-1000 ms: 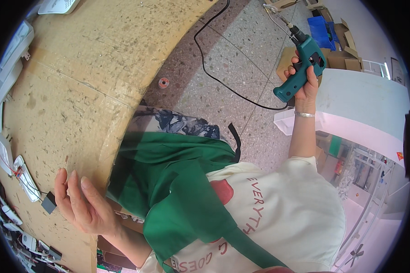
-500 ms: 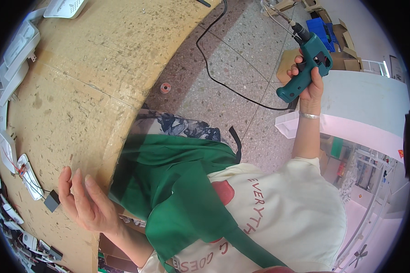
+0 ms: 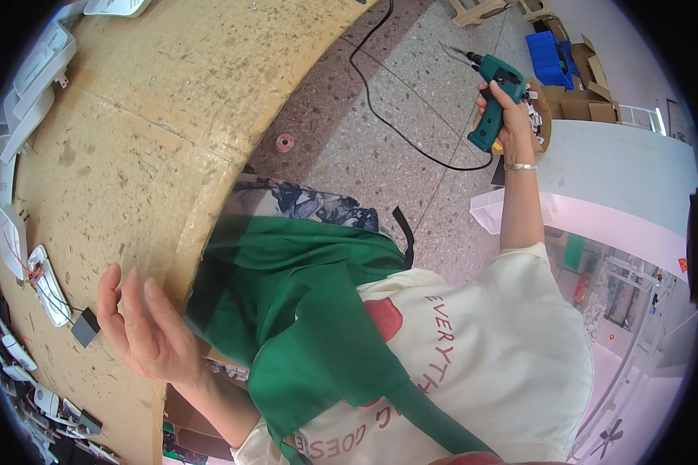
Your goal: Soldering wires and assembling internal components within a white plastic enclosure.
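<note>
My right hand [image 3: 513, 122] is wrapped around the grip of a teal soldering gun [image 3: 488, 129], held out over the floor on the right. Its thin metal tip points up and to the left, and a black cord [image 3: 415, 143] trails from the grip end. On the left, my left hand [image 3: 151, 333] hovers at the edge of the cardboard-covered table [image 3: 132, 155], fingers apart, with nothing in it. Nearest to that hand is a small black block [image 3: 85, 327], wired to a white plastic housing [image 3: 49, 287] with red and dark wires.
White plastic housings [image 3: 35, 116] line the table's far left, with several more devices [image 3: 46, 399] at lower left. A solder spool [image 3: 285, 143] lies on the speckled floor. A blue crate [image 3: 549, 60] and cardboard boxes [image 3: 589, 101] stand at upper right, beyond a pale surface [image 3: 613, 167].
My right hand has moved the soldering gun a little left, and the gun has turned so its tip points more to the left. My left hand has barely shifted.
</note>
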`<state>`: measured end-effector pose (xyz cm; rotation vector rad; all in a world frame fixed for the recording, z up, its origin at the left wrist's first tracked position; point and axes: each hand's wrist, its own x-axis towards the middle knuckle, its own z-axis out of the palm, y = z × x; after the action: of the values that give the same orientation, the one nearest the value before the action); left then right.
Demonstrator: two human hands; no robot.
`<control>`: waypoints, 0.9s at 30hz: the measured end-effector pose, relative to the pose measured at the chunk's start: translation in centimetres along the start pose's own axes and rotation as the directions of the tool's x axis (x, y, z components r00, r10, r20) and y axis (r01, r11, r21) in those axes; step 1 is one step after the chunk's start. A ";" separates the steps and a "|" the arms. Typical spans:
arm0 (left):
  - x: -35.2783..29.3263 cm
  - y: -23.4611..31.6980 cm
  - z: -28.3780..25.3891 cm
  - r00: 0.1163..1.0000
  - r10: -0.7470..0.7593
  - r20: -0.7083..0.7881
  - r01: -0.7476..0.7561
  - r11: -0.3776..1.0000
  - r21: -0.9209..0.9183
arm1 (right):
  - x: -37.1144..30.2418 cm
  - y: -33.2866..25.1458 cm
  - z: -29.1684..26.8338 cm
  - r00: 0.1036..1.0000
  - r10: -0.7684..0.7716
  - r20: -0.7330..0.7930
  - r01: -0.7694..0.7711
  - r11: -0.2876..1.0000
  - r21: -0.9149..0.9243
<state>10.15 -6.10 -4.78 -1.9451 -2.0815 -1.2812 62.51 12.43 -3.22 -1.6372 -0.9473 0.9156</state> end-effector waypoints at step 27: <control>-0.3 -0.1 0.4 1.000 -0.016 0.011 0.016 1.000 0.002 | -1.7 -0.2 -1.8 0.959 -0.099 0.268 0.017 0.956 0.291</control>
<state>10.32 -6.09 -5.23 -1.9424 -2.1070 -1.2735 63.39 10.22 -2.46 -1.2482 -0.9941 1.2059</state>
